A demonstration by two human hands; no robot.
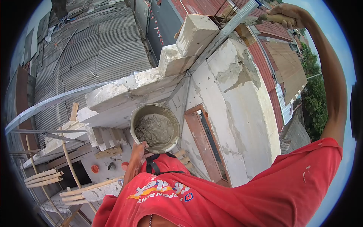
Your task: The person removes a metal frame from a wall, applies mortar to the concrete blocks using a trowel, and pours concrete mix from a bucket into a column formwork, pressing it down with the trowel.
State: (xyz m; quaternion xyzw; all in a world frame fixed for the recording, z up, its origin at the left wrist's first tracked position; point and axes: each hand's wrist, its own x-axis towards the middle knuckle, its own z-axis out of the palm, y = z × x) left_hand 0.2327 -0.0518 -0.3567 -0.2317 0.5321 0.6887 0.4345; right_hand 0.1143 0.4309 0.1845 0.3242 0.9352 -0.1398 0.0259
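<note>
the person's right hand (297,14), stretched high at the far right, is clenched around the pale handle of a trowel (280,19); its mortar-smeared blade points toward a metal channel (236,18) at the top of the wall, though whether they touch cannot be told. the left hand (139,150) grasps the near rim of a bucket (176,133), held in front of the red shirt (227,202). wet grey mortar (155,129) lies inside it, lumpy on the surface.

beyond the bucket, a stepped row of white blocks (141,81) meets a patched white wall (242,109) with a reddish-brown frame (204,145). a corrugated roof (102,45) spreads out at the upper left, and bamboo poles (43,178) stand below.
</note>
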